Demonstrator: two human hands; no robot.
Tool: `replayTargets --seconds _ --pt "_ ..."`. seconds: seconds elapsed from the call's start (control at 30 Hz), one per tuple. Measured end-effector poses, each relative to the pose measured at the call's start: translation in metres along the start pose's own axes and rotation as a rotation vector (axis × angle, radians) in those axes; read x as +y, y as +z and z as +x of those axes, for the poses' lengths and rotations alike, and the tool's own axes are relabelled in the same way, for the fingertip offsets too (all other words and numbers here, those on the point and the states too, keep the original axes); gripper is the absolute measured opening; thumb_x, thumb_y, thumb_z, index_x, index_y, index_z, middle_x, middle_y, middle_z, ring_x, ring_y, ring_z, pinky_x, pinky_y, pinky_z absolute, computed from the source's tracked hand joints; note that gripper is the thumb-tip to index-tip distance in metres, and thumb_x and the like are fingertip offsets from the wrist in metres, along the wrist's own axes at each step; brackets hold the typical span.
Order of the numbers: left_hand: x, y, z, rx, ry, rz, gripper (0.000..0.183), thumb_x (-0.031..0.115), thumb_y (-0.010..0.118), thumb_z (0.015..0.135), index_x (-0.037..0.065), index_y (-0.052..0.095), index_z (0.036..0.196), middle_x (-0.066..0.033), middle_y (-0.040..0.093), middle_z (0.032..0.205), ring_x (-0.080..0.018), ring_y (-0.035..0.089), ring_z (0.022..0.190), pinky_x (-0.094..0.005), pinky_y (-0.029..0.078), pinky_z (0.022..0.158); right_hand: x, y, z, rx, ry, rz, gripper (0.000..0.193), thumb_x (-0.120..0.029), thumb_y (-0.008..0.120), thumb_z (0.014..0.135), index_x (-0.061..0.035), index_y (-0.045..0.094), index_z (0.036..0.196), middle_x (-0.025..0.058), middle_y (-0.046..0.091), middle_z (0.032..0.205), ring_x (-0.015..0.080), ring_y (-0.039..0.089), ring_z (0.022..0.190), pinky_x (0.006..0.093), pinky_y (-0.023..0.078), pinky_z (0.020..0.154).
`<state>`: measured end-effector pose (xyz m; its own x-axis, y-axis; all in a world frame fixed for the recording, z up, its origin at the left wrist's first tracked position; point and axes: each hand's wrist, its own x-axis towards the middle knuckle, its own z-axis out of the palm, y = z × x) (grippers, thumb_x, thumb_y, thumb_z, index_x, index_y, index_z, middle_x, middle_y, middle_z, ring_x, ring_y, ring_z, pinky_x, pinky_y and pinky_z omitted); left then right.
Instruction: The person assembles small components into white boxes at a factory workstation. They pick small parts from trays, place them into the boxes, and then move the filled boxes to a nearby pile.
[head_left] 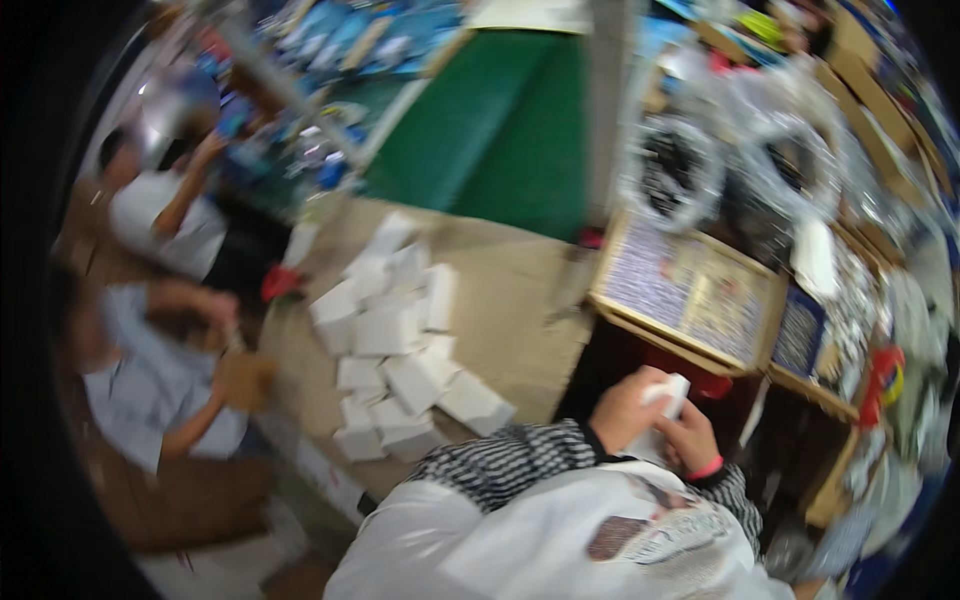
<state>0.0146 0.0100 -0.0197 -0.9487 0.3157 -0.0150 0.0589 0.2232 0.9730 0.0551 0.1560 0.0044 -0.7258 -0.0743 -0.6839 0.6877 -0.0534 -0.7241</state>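
Both hands hold one small white box (668,392) low and a bit right of the middle of the frame. The left hand (625,408) wraps around the box from the left side, and the right hand (690,437) pinches it from below with its fingers curled on it. The right wrist has a pink band (706,467). Both arms wear striped black and white sleeves (510,460). At the bottom of the frame, just under the hands, lies a big white plastic bag (520,540). To the left of the hands, in the middle of the frame, a pile of white boxes (395,335) sits on a tan table (510,300). To the upper right of the hands is a flat tray (690,290) with a wooden rim, full of tiny bits too blurry to make out. Past it, in the upper right, are clear plastic bags (740,150) with dark things inside. At the top middle lies a green sheet (500,120). Far over on the left of the frame, two other people in light shirts (150,380) sit at the table.
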Motion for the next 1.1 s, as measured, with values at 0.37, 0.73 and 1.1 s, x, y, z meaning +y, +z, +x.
replayTargets --seconds 0.37,0.73,1.1 --pt "-0.056 -0.196 -0.001 0.817 -0.129 0.022 0.033 0.011 0.062 0.082 0.002 0.052 0.112 -0.0083 0.056 0.101 -0.0168 0.055 0.09 -0.0285 0.046 0.074 -0.007 -0.021 0.028 -0.038 -0.217 -0.015 0.023 -0.012 0.058 0.087 -0.0016 0.057 0.107 0.0006 0.057 0.066 0.0061 0.053 0.057 0.0191 0.043 0.052" --pt "-0.076 -0.365 -0.056 0.961 -0.389 0.805 0.032 0.009 0.053 0.086 -0.002 0.049 0.116 -0.0169 0.05 0.121 -0.0286 0.045 0.112 -0.0359 0.034 0.097 -0.007 -0.038 0.052 -0.033 -0.276 0.023 0.022 -0.019 0.058 0.088 -0.0038 0.061 0.105 0.0006 0.059 0.076 0.0063 0.056 0.064 0.02 0.046 0.056" --pt "-0.032 -0.188 0.046 0.522 0.072 0.528 0.021 0.001 0.053 0.082 -0.001 0.053 0.103 -0.0125 0.052 0.115 -0.0258 0.047 0.111 -0.0352 0.033 0.098 -0.115 -0.231 0.13 1.14 -0.647 -0.42 0.029 -0.029 0.066 0.077 -0.0044 0.066 0.091 0.0128 0.065 0.087 0.0274 0.061 0.081 0.0352 0.047 0.074"
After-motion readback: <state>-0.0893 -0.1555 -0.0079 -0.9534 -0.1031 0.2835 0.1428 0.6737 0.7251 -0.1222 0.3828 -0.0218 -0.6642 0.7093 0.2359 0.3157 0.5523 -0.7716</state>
